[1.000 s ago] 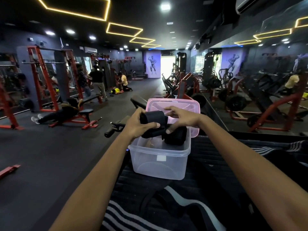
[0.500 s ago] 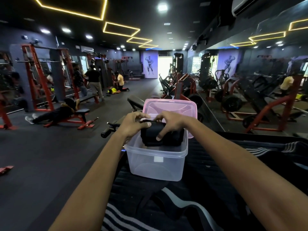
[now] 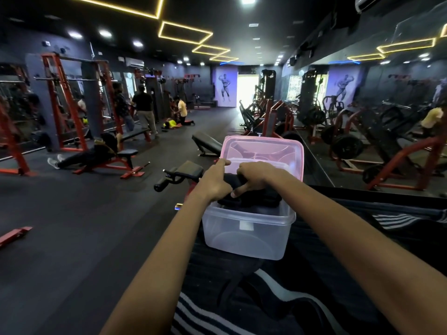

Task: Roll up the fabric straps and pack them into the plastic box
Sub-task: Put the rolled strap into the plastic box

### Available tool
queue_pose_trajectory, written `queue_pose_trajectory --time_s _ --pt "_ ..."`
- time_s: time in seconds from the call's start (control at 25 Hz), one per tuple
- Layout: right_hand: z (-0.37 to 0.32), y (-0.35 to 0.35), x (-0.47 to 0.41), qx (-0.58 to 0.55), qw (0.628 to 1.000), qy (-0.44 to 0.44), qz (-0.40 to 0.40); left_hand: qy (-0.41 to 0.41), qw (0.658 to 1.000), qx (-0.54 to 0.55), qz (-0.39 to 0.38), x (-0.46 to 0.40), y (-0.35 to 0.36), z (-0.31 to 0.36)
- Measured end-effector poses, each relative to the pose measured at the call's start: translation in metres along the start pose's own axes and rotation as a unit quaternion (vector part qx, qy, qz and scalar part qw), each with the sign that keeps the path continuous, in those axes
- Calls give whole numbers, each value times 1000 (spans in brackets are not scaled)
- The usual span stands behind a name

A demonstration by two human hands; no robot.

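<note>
Both hands were at the clear plastic box (image 3: 246, 234). Left hand (image 3: 216, 181) and right hand (image 3: 254, 176) pressed on the black rolled straps (image 3: 254, 198) at the box's open top, fingers (image 3: 238, 189) curled over the rolls. Pink lid (image 3: 262, 151) stood just beyond the fingers. Box sat on a dark striped cloth (image 3: 242, 310).

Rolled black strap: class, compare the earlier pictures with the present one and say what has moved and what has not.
The rolled black strap has gone down from above the rim into the clear plastic box. The left hand and right hand followed it down and now press on it, beside a roll already inside. The box, its pink lid propped behind and the striped cloth stayed put.
</note>
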State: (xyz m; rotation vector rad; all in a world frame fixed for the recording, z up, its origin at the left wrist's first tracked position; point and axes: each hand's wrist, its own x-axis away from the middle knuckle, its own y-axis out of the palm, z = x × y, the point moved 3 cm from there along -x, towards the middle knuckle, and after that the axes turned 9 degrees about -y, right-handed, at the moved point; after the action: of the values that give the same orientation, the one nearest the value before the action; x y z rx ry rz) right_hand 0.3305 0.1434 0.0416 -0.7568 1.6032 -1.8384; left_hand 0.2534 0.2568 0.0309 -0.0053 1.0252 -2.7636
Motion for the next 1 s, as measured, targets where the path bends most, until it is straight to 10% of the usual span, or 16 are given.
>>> queue_pose_trajectory --time_s 0.44,0.72,1.0 --pt "-2 10 -13 95 993 34 -58 12 995 -100 -11 12 4 12" --pt "18 14 3 -133 991 -8 -30 27 995 -85 43 9 4 8" --pt "6 -9 37 21 997 -56 -40 34 992 -111 48 10 7 9"
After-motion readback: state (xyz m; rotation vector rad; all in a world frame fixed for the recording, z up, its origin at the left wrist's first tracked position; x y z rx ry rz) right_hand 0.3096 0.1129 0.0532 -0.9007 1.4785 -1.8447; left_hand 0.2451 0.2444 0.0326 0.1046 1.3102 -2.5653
